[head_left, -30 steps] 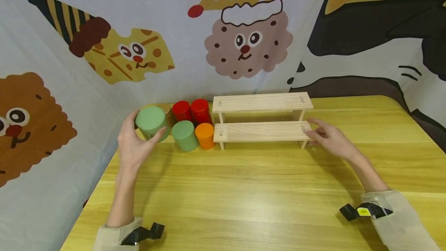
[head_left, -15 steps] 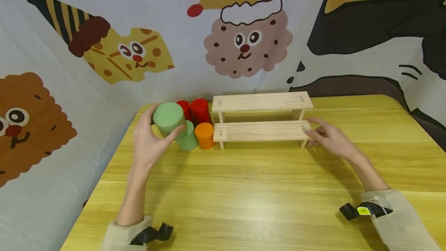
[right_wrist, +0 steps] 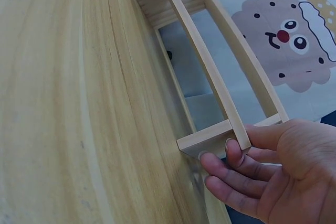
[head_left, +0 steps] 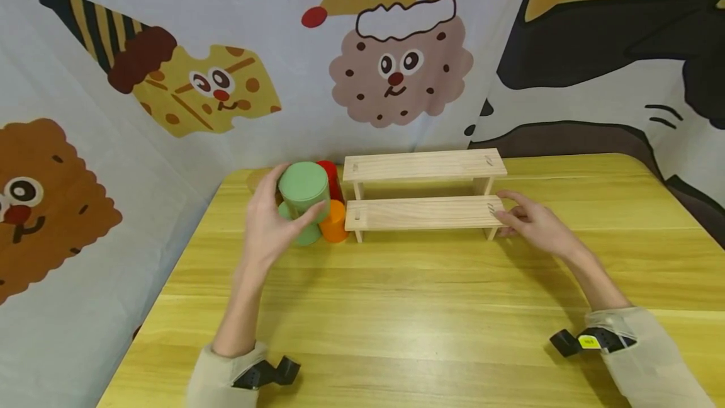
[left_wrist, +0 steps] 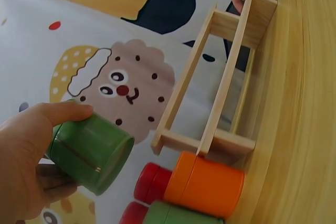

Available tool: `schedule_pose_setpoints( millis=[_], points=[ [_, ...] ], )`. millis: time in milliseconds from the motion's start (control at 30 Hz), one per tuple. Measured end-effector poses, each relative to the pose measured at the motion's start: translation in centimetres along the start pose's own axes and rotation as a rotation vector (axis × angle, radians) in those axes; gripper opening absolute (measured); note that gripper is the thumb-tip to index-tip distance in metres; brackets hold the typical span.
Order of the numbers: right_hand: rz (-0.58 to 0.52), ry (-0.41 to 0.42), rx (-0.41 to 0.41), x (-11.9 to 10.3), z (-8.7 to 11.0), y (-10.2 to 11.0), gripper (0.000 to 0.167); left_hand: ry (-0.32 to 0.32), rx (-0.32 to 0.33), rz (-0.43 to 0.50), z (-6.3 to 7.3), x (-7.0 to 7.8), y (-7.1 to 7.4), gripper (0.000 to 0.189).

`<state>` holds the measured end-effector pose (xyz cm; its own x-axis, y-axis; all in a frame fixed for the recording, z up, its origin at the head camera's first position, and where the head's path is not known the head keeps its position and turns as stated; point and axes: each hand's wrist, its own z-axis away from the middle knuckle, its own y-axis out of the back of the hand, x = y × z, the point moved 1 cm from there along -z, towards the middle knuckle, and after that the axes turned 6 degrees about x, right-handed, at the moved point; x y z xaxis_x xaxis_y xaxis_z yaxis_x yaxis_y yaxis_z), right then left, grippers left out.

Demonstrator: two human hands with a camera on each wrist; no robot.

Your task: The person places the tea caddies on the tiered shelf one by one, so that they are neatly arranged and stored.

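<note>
My left hand grips a green lidded canister, thumb on one side and fingers on the other. In the left wrist view the held canister is raised above the others and tilted. Below it stand a second green canister and an orange canister; a red canister shows partly behind. More behind them is hidden by my hand. At the right end of a two-tier wooden shelf, my right hand pinches the lower board, thumb on top and fingertips under it.
The shelf stands at the back of a wooden table, close to a cartoon-printed cloth. The orange canister is right beside the shelf's left end. Both forearms wear black wrist cameras.
My left hand has carried the green canister to the right, from the far left to over the red and green canisters near the shelf. The right hand has stayed at the shelf end.
</note>
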<state>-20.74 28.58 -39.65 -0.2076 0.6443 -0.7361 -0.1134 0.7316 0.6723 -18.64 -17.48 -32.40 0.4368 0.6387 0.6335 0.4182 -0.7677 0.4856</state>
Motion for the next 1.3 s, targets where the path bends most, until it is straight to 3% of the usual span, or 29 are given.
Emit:
schedule_pose_setpoints(
  millis=[233, 567, 1300],
  points=[
    [-0.004, -0.003, 0.002, 0.0, 0.0, 0.0, 0.062, -0.045, -0.013, 0.009, -0.2, 1.2, -1.5, 0.085],
    [-0.019, -0.002, 0.004, 0.1, 0.2, 0.0, 0.063, -0.104, -0.075, 0.073, -0.2, 2.6, -4.8, 0.083],
    [-0.014, -0.005, 0.002, 0.0, 0.1, 0.1, 0.062, -0.045, -0.214, 0.098, -0.3, 6.4, -10.8, 0.083]
  ],
)
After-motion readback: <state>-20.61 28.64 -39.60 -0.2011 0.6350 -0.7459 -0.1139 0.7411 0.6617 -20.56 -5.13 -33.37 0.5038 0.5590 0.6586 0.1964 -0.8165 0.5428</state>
